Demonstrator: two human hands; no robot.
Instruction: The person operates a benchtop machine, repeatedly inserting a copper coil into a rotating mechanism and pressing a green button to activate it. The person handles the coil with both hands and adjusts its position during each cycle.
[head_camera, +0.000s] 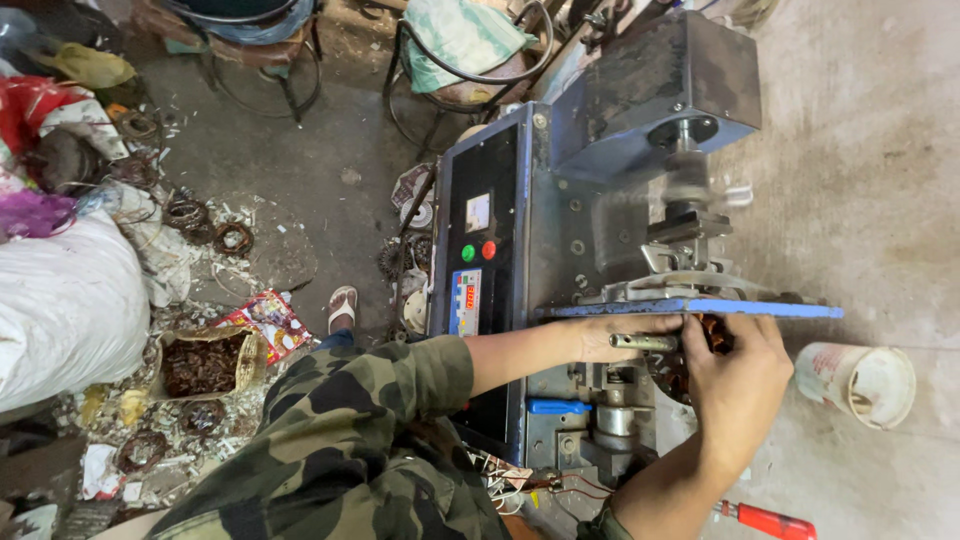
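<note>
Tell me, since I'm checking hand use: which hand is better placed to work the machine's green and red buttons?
Probably the left hand: it rests beside the metal pin, on the side of the buttons. The right hand covers the copper-wound part, farther away.

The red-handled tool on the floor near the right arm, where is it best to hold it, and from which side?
Grip the red-handled tool around its red handle, coming from above. It lies flat on the concrete floor, apart from the white cup, with the handle's top and sides free. Its working end is hidden by the right arm.
</note>
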